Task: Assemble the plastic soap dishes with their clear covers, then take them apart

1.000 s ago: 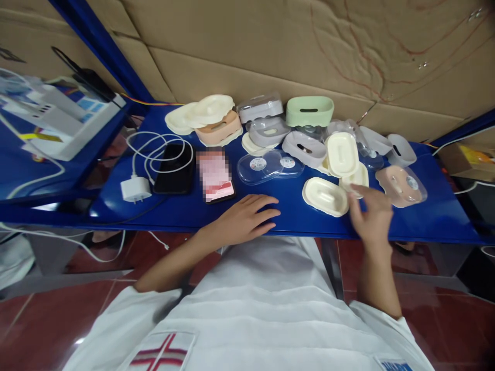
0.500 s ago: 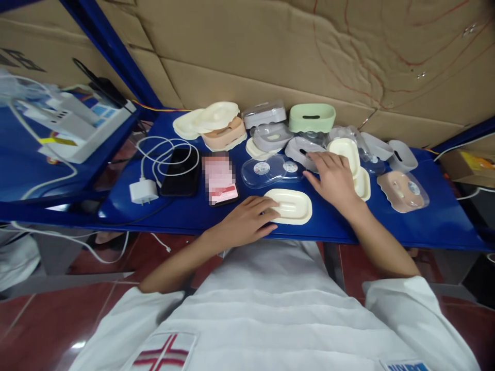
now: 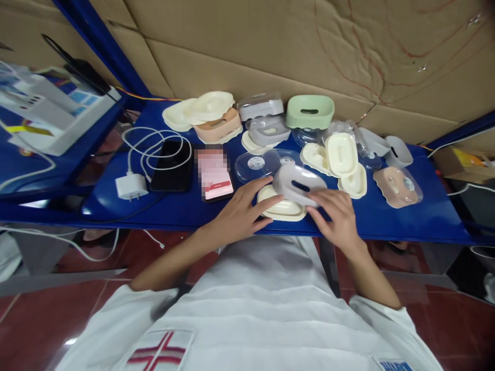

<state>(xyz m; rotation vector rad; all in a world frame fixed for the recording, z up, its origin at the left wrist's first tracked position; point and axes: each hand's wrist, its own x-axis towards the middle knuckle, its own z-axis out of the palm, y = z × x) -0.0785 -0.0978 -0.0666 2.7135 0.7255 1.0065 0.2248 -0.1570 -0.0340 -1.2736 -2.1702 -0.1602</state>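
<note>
My right hand [image 3: 335, 216] has its fingers closed on the right end of a grey oval soap box body [image 3: 297, 181] with a slot in its base. It is held tilted over a cream oval tray [image 3: 284, 210], hiding the tray's far right part. At the tray's left side is my left hand [image 3: 247, 208], fingers spread and some of them against the tray's rim. Clear lids [image 3: 249, 169] with round stickers lie just behind. To the right are several cream trays [image 3: 341, 154], partly overlapping.
A phone [image 3: 214, 172] with a lit screen lies left, beside a black device [image 3: 172, 167] and a white charger [image 3: 131, 186] with a looped cable. Along the cardboard back wall stand a green box body [image 3: 310, 111], a peach one [image 3: 218, 129] and grey ones. A peach box [image 3: 396, 186] lies right.
My right hand has brought the grey soap box body from the back group toward me, over the cream tray. My left hand's fingers have spread at the tray's left side.
</note>
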